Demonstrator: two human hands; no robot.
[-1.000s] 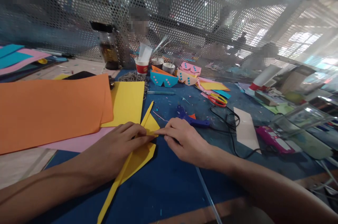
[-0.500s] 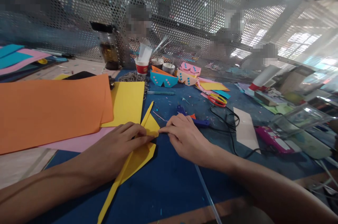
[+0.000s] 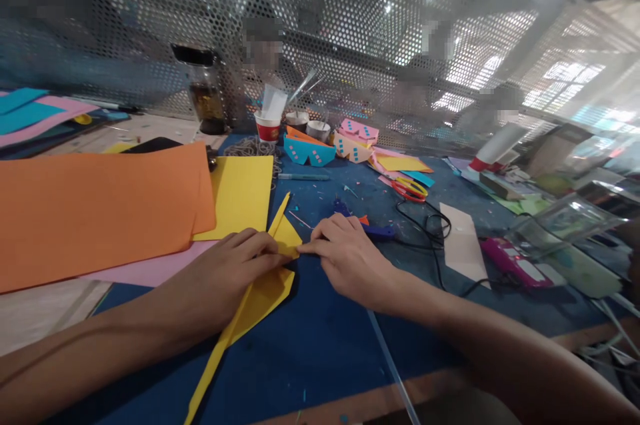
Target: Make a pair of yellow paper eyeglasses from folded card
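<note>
A yellow paper cut-out [image 3: 265,305], shaped like glasses with long folded arms, lies on the blue tabletop [image 3: 320,351]. My left hand [image 3: 245,258] is closed over its middle, thumb and fingers gripping the folded strip. From the other side, my right hand [image 3: 350,255] has its fingers curled, with the index fingertip at the cut-out's right edge; its thumb is mostly hidden. Just behind my right hand rests a blue glue gun [image 3: 379,232], partly covered by it. A clear glue stick [image 3: 393,365] lies below my right wrist.
Orange sheets [image 3: 100,211] and a yellow sheet [image 3: 245,195] lie left. Finished paper glasses [image 3: 309,150], a paper cup [image 3: 268,127] and a jar [image 3: 205,91] stand behind. Scissors [image 3: 410,189], a black cord [image 3: 437,258] and a magenta device [image 3: 515,263] are right.
Both hands keep almost the same position on the yellow cut-out. The right fingertip has shifted very slightly left along its edge, and the view has moved a little.
</note>
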